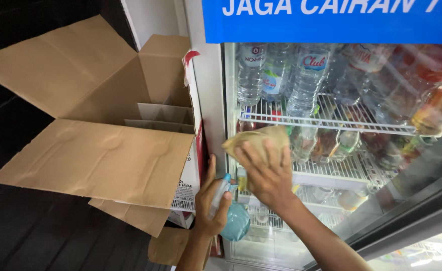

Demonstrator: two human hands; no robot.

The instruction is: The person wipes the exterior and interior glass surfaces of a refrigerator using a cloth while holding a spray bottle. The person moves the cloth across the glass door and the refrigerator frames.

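Many water bottles (309, 75) inside glass-door cooler (208, 100); open cardboard box (95, 150) alongside.

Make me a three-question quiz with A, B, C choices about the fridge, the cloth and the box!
1. Where is the cloth?
A. on the floor
B. pressed on the fridge's glass door
C. inside the box

2. What colour is the spray bottle?
A. red
B. black
C. light blue

3. How is the cardboard box?
A. flaps open
B. taped shut
C. crushed flat

Answers: 1 B, the right hand presses it on the glass; 2 C, the left hand grips a pale blue bottle; 3 A, its flaps spread wide.
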